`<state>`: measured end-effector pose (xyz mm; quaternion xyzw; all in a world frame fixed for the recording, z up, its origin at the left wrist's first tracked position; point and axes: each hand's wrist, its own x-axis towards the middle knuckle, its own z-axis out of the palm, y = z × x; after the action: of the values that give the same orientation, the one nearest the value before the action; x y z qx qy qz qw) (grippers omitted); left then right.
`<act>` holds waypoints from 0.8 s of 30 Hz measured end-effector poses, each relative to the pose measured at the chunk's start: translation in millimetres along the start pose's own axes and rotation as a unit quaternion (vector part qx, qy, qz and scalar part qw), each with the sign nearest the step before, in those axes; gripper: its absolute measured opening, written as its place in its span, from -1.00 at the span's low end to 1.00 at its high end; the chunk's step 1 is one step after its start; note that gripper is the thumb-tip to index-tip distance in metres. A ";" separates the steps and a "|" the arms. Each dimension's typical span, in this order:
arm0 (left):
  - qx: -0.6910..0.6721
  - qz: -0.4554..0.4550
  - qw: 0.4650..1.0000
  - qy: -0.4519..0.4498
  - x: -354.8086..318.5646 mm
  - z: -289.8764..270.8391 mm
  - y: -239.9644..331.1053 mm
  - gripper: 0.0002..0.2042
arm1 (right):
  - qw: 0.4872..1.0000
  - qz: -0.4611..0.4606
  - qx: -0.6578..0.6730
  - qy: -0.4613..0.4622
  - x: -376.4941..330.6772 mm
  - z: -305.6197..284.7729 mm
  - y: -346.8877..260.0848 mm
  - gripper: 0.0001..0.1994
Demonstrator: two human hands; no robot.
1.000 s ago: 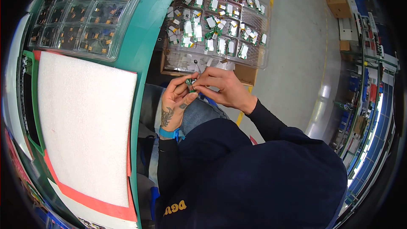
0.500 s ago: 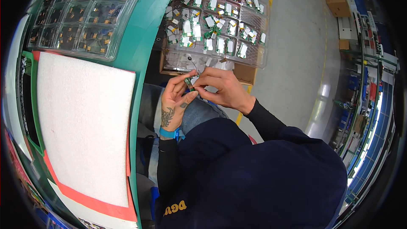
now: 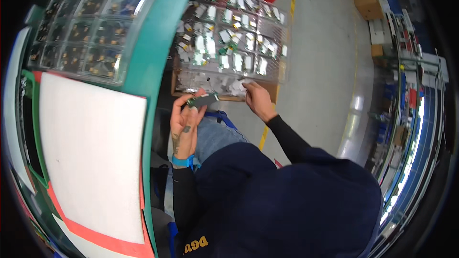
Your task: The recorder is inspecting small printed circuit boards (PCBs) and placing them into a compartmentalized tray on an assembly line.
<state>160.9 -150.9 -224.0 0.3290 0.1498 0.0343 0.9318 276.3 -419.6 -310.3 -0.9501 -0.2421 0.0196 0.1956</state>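
1. The single view comes from a wide fisheye camera on the person's head, facing steeply down over the dark-sleeved torso and lap.
2. It sits close: the left hand [image 3: 185,125] and right hand [image 3: 258,101] fill the middle, forearms entering from below.
3. Straight edges bend near the rim, as the teal table edge [image 3: 143,67] does.
4. The floor [image 3: 325,57] lies beyond, upper right.

A teal-edged worktop [image 3: 143,57] carries a large white sheet [image 3: 91,162] with a red border and, beyond it, a clear compartment tray [image 3: 81,33] of small dark parts. Beside the worktop, a cardboard box [image 3: 272,93] supports another clear tray [image 3: 239,38] of small pieces.
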 end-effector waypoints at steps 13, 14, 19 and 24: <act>0.038 -0.006 0.997 -0.072 -10.0 1.2 2.3 -0.46 | 0.844 0.198 0.487 -0.102 79.8 -138.6 -136.2 -0.84; 0.009 -0.005 0.997 -0.075 -10.9 1.2 2.6 -0.44 | 0.869 0.160 0.461 -0.085 97.5 -158.9 -137.9 -0.84; -0.018 -0.023 0.997 -0.072 -3.4 -5.9 2.2 -0.42 | 0.949 -0.050 0.305 0.067 201.8 -255.1 -147.9 -0.84; -0.008 -0.030 0.997 -0.071 -2.0 -5.7 6.5 -0.47 | 0.935 -0.087 0.334 0.086 289.6 -305.5 -192.8 -0.78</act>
<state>157.6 -142.7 -223.6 0.3181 0.0933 -0.0161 0.9433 484.9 -239.3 61.7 -0.8032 -0.2856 0.0002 0.5228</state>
